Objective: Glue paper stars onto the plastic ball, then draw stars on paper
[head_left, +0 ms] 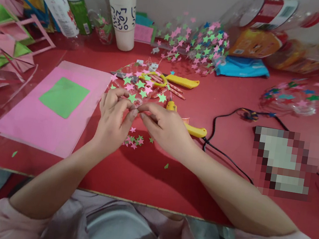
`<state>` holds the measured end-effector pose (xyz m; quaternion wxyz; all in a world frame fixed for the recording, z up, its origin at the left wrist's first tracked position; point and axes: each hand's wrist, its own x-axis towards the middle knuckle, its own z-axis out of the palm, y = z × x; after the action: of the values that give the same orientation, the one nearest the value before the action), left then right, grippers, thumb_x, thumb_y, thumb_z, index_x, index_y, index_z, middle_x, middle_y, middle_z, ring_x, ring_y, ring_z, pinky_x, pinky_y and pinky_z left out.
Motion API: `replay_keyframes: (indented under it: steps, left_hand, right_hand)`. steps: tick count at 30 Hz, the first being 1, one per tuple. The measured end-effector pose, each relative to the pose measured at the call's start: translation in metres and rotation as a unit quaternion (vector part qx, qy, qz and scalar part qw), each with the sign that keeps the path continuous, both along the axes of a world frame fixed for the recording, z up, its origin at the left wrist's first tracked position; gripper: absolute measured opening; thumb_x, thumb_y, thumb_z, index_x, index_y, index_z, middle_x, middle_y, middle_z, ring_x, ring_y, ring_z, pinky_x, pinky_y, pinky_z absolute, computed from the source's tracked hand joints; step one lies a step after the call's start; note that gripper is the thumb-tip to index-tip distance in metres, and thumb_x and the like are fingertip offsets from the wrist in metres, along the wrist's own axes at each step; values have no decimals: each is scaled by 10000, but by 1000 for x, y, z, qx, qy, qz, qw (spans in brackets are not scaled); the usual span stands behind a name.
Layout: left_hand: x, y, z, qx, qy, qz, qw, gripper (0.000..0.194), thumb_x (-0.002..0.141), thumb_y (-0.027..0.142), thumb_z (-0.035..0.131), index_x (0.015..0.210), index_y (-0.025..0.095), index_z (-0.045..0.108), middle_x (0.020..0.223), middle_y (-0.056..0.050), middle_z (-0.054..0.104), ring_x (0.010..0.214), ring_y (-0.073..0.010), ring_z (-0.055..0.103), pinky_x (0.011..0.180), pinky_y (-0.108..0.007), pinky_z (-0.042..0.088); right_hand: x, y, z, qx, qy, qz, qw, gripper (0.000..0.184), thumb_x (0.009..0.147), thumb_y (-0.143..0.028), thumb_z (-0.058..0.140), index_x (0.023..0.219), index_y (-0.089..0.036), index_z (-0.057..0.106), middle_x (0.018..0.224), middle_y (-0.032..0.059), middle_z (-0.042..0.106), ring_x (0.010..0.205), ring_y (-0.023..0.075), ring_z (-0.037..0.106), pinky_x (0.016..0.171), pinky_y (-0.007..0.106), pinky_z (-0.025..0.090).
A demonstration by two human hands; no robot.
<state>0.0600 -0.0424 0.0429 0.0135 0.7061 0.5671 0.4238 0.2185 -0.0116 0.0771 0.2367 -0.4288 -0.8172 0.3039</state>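
My left hand (114, 118) and my right hand (164, 126) meet over the table, thumbs and fingers pinched together at the tips. Whatever lies between the fingertips is too small or hidden to make out. Just beyond them is a clear plastic piece (138, 101) dotted with pink and green paper stars (143, 94). Below the fingers, a small heap of loose pink and green stars (134, 141) lies on the red tabletop (137, 180). Behind my right hand rests a yellow-handled tool with a yellow nozzle (195, 131), partly covered, its black cord (228, 162) running right.
Pink sheets (40, 125) carry a green paper square (64, 97) at left. Scissors (161, 80) and a yellow cutter (185, 82) lie behind the plastic piece. A white tumbler (123, 16), star-covered plastic (208, 48) and bottles (270, 14) line the wall. A blurred-out rectangular object (281, 161) sits right.
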Motion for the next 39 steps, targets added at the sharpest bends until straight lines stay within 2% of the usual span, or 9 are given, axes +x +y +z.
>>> replay_keyframes:
  steps: [8, 12, 19, 23, 26, 29, 34, 36, 39]
  left_hand:
    - [1, -3, 5, -2, 8, 3, 1000, 121, 905, 285, 530, 813, 208, 548, 1094, -68, 525, 1095, -233, 503, 959, -426, 400]
    - [2, -5, 8, -13, 13, 3, 1000, 124, 910, 282, 516, 824, 208, 569, 1139, -70, 524, 1119, -238, 495, 973, -434, 397]
    - [0, -7, 9, 33, 43, 19, 998, 139, 913, 266, 509, 859, 216, 627, 1086, -70, 569, 978, -225, 521, 932, -429, 387]
    - [-4, -7, 12, 42, 69, 30, 996, 138, 896, 294, 539, 847, 223, 647, 1066, -66, 593, 930, -225, 521, 897, -425, 386]
    - [-6, -7, 14, 37, 62, 26, 997, 153, 889, 288, 550, 793, 219, 647, 1066, -62, 605, 930, -225, 527, 890, -425, 381]
    - [-9, -7, 15, 25, 57, 26, 998, 156, 882, 242, 536, 780, 226, 653, 1094, -56, 616, 954, -234, 532, 882, -434, 374]
    - [-14, -7, 17, 22, 45, 13, 999, 212, 888, 216, 476, 776, 219, 656, 1092, -60, 639, 946, -242, 544, 865, -446, 390]
    - [-16, -7, 18, 27, 38, 12, 999, 220, 890, 224, 466, 777, 216, 655, 1083, -65, 639, 936, -242, 546, 861, -447, 400]
    - [-17, -7, 21, 31, 25, 20, 999, 229, 896, 239, 454, 781, 219, 651, 1068, -64, 631, 927, -235, 543, 863, -444, 411]
  right_hand:
    - [0, -1, 0, -1, 20, -5, 1000, 226, 916, -241, 448, 1002, -174, 646, 765, 1, 651, 600, 98, 506, 630, 227, 343]
    - [-1, -2, 0, -7, 23, -10, 1000, 202, 921, -249, 447, 967, -175, 629, 685, -25, 600, 566, 90, 479, 615, 225, 324]
    - [-1, -2, 0, -2, 9, -22, 1000, 151, 908, -241, 460, 882, -184, 597, 582, -57, 508, 496, 78, 414, 558, 218, 282]
    - [-1, -2, 0, 32, -5, -23, 999, 165, 905, -237, 460, 906, -181, 616, 585, -46, 544, 490, 80, 430, 548, 216, 285]
    - [2, -5, -2, 86, -25, -21, 996, 221, 926, -259, 440, 1004, -172, 628, 628, -23, 606, 486, 81, 443, 544, 219, 296]
    - [7, -6, -5, 191, -45, -20, 980, 284, 952, -263, 395, 1101, -163, 616, 667, 4, 644, 507, 94, 465, 547, 232, 320]
    - [14, -3, -13, 406, -58, 45, 911, 246, 940, -227, 423, 1057, -199, 638, 812, 41, 660, 733, 145, 560, 675, 283, 408]
    - [14, -2, -15, 445, -73, 63, 890, 210, 928, -275, 477, 1056, -227, 636, 854, 42, 644, 824, 171, 562, 728, 320, 421]
    - [12, -1, -17, 448, -94, 68, 886, 183, 915, -322, 520, 1047, -262, 632, 928, 39, 637, 923, 197, 550, 819, 380, 423]
